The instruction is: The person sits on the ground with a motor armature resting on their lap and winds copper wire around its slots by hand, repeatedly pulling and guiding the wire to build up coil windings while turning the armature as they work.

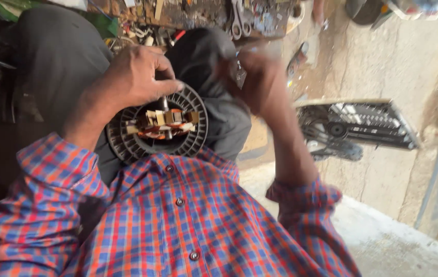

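Matt dark plastic ribbed motor housing (126, 143), coppery glossy windings (160, 131), woven checked cloth shirt (178, 225), dull grey cloth trousers (60, 56), rough pale concrete floor (383, 56), black plastic grille (368, 125)

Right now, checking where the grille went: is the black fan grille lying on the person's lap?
No, the black fan grille lies on the concrete floor, apart from the lap.

Daylight falls hard from the right, bleaching the concrete floor (383, 61) nearly white, while the left side sinks into deep shadow. The right hand (260, 82) is smeared by motion blur and the left hand (137, 77) is only slightly soft. The checked shirt (178, 225) close to the lens is a little out of focus. The whole view is tilted.
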The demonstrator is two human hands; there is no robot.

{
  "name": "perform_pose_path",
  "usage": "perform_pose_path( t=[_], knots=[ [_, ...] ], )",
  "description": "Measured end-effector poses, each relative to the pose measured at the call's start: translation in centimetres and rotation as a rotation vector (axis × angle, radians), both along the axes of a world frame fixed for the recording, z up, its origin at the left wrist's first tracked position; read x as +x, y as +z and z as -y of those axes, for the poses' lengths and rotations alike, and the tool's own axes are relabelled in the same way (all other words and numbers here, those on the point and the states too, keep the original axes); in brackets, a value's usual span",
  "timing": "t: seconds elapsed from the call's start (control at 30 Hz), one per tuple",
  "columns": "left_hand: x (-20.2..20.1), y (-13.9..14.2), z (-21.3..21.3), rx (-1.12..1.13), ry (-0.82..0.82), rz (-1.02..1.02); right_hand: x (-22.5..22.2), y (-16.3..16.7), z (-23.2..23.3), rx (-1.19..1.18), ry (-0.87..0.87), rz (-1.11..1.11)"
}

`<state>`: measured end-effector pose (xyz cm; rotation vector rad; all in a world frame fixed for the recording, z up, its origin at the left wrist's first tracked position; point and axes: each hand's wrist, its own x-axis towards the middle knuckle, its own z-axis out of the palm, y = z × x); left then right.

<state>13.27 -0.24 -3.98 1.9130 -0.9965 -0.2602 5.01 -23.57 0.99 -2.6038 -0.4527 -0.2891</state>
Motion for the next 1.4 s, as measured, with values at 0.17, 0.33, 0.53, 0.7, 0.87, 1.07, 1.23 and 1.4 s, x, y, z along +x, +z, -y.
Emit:
perform_pose_path(
  t=[0.17,0.33,0.53,0.7,0.87,1.07,1.23,1.4],
  knots=[
    [0.5,-2.7,-1.8,0.032,-0.048,-0.236,-6.4,-2.1,-3.0,-0.055,0.388,-0.165],
    [-3.3,1.4,-4.2,-0.373,0.014,-0.219,-8.1,1.9,-5.7,-0.027,0.659,-0.292],
    [-11.1,-1.5,-5.1,-0.195,0.022,0.320,0.0,0.9,-4.6,0.081,0.671,-0.055],
    [-11.3,-3.3,-5.3,-0.234,0.198,0.344,4.7,-4.9,-2.5,0.371,0.091,-0.213],
    [-4.6,-1.5,-2.1,-0.277,0.163,-0.110,1.8,-2.1,0.2,0.086,-0.240,-0.113],
    [1.1,-3.0,-1.1,0.026,-0.224,-0.178,-5.6,-0.3,-3.5,-0.111,0.255,-0.271],
    [-4.1,-2.0,-4.4,-0.231,0.071,-0.246,-8.8,0.8,-6.0,0.024,0.549,-0.489],
    [-11.0,0.0,-5.1,-0.152,-0.075,0.211,-4.5,2.7,-4.7,0.058,0.621,-0.273]
  ],
)
